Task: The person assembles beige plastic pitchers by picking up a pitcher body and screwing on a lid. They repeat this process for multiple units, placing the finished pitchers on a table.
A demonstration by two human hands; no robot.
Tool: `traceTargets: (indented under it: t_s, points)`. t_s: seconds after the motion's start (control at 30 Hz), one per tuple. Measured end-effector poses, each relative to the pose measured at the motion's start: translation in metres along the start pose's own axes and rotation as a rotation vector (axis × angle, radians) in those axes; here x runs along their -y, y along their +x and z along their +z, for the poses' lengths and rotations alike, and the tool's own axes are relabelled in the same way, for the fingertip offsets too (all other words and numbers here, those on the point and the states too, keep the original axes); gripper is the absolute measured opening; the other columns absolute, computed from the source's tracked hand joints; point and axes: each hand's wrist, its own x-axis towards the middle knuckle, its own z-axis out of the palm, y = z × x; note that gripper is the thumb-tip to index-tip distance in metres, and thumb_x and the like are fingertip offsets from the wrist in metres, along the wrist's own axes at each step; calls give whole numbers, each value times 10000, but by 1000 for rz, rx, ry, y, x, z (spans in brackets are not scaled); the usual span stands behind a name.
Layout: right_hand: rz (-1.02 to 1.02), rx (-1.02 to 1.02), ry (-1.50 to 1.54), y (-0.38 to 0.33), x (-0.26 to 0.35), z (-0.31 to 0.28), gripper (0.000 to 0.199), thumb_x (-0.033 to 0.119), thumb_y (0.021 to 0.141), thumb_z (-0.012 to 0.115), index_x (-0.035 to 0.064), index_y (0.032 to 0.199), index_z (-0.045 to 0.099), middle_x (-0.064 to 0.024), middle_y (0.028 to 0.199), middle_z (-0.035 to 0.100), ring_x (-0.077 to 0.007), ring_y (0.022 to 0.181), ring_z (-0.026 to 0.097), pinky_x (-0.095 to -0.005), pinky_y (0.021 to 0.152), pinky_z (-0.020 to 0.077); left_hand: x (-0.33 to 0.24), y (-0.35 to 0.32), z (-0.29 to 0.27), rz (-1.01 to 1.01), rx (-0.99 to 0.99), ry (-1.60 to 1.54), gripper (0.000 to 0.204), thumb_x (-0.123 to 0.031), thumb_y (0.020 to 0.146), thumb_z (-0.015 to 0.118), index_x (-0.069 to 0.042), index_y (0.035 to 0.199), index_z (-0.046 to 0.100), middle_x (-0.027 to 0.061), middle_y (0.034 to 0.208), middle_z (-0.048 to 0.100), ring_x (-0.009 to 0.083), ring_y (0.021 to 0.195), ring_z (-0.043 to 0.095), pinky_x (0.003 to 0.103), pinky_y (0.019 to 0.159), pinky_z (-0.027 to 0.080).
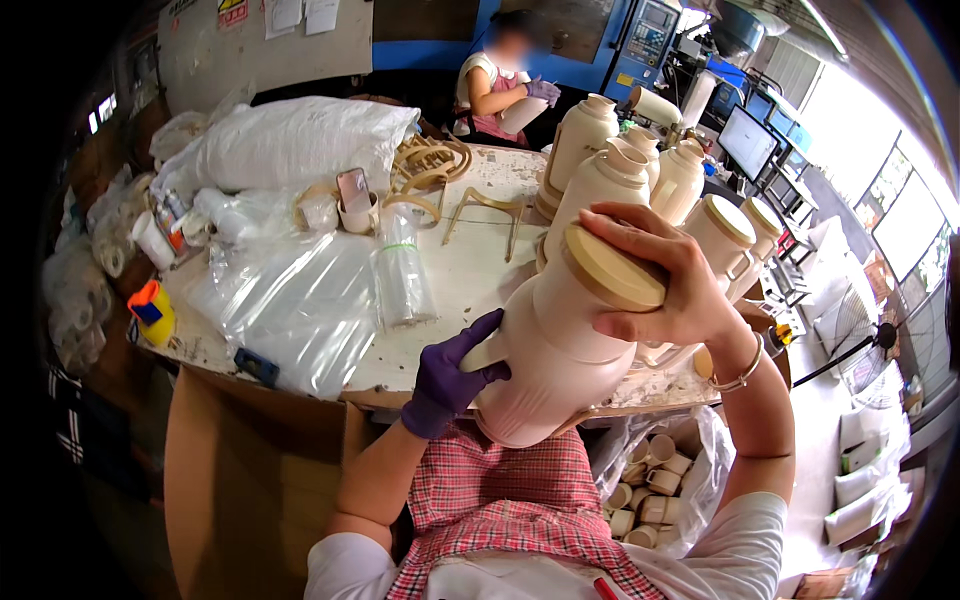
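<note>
A cream thermos jug with a tan lid is held tilted over the table's front edge, above my lap. My left hand, in a purple glove, is closed round the jug's handle. Bare and with a bangle at the wrist, my right hand grips the lid, its fingers over the top and its thumb on the side. Behind the jug stand several more cream jugs; a few others with tan lids are to the right, partly hidden by my right hand.
Clear plastic bags and a white sack cover the table's left. Tan ring-shaped parts lie at the back. Below are a cardboard box and a lined bin of cream cups. Another person sits across the table.
</note>
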Motion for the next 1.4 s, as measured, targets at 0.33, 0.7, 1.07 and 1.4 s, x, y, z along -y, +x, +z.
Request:
traceTargets:
  t_s: [0.33, 0.7, 1.07, 1.4]
  points:
    - [-49, 32, -77, 3, 8, -16, 846, 369, 600, 845, 13, 1312, 559, -245, 1294, 517, -342, 1160, 558, -409, 983, 433, 2, 11, -2, 57, 41, -45, 689, -77, 676, 817, -103, 1315, 562, 144, 1110, 684, 175, 966, 684, 316, 838, 547]
    - [54, 24, -155, -1, 9, 2, 780, 309, 612, 837, 35, 1296, 580, -215, 1265, 534, -338, 1118, 579, -404, 973, 438, -9, -1, 14, 4, 0, 96, 728, -157, 734, 783, -104, 1387, 466, 166, 1067, 682, 282, 901, 700, 352, 766, 569]
    - [503, -3, -181, 15, 2, 8, 1073, 723, 652, 699, 77, 1444, 374, -314, 1428, 331, -421, 1265, 447, -469, 1051, 370, -21, -24, 93, 242, -59, 31, 894, -269, 849, 693, 57, 1476, 146, 250, 1089, 647, 307, 668, 678, 380, 608, 546]
    - [-342, 480, -260, 65, 29, 9, 366, 400, 797, 705, 59, 929, 716, -125, 1084, 667, -278, 1034, 615, -492, 996, 376, 24, 25, -15, 139, 200, -94, 712, -210, 738, 820, -150, 1376, 509, 128, 981, 719, 75, 873, 634, 307, 793, 537]
